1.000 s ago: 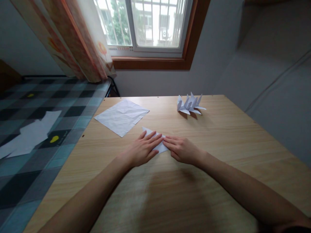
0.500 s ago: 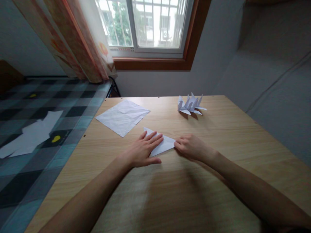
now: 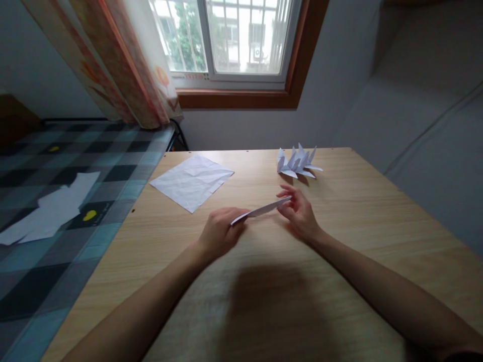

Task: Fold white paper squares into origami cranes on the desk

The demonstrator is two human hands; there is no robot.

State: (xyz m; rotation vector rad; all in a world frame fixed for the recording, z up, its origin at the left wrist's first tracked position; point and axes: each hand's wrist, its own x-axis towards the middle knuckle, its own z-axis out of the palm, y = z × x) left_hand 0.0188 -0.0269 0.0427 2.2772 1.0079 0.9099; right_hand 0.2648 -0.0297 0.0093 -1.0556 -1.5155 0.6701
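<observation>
A folded piece of white paper (image 3: 264,209) is held above the wooden table (image 3: 362,251), seen almost edge-on and slanting up to the right. My left hand (image 3: 222,231) is closed on its left end, the thumb below and the fingers partly hidden behind it. At the right end, my right hand (image 3: 298,208) pinches the tip between thumb and fingers, with some fingers raised behind. Beyond my left hand, a creased square sheet of paper (image 3: 192,181) lies flat. Several folded paper figures (image 3: 298,162) with pointed tips stand in a row near the far edge.
To the left is a bed with a checked cover (image 3: 33,286), with loose white paper sheets (image 3: 56,213) on it. A curtain (image 3: 124,65) hangs beside the window (image 3: 245,37) beyond the table. Walls stand behind and to the right.
The folded paper has been lifted off the table and tipped edge-on. My left hand, flat on it before, now grips its left end; my right hand has risen with the right tip.
</observation>
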